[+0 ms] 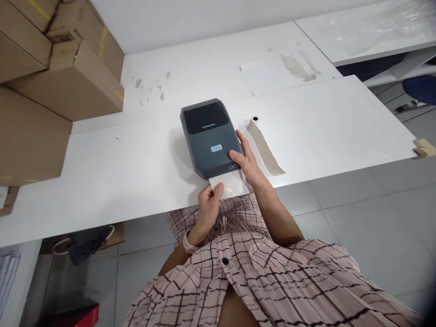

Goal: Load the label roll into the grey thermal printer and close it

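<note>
A dark grey-blue label printer with a black window and a pale blue button stands on the white table near its front edge. A white label strip sticks out of its front end. My left hand pinches the left side of that strip between thumb and fingers. With thumb on top and fingers along the right side, my right hand grips the printer's front right corner. Right of the printer lies a small paper roll with a black core, its beige tail unrolled toward me.
Cardboard boxes are stacked at the table's left end. A white sheet lies near the back of the white table. Clear plastic wrap covers a surface at the far right. A corner guard sits on the right table corner.
</note>
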The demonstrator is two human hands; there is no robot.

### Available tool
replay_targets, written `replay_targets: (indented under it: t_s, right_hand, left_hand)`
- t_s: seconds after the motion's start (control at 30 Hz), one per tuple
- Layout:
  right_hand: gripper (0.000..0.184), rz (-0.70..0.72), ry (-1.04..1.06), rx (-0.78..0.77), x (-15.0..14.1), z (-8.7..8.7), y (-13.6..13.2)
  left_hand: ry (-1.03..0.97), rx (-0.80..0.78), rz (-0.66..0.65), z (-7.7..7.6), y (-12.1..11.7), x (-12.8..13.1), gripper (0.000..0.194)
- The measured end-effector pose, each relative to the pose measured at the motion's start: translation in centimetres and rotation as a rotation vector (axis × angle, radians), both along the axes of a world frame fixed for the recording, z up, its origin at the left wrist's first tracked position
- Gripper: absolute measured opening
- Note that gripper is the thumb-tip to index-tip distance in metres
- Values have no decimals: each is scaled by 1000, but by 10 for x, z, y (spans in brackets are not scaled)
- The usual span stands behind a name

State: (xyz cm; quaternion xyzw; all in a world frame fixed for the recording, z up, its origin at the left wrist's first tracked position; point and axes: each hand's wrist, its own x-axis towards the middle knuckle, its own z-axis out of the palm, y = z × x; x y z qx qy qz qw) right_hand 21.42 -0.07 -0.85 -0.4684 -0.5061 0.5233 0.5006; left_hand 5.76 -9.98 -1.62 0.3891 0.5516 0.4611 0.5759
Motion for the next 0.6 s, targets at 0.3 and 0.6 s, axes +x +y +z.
replay_targets:
  t_s: [0.3,0.6]
  right_hand:
    - [79,-112,-282,210,-4,2,-6]
    - [63,-199,-938,849,-23,39,-15]
  left_hand:
    - [121,-6,-107,0,5,-14,55]
    - [335,381,333,1,26,-40,37]
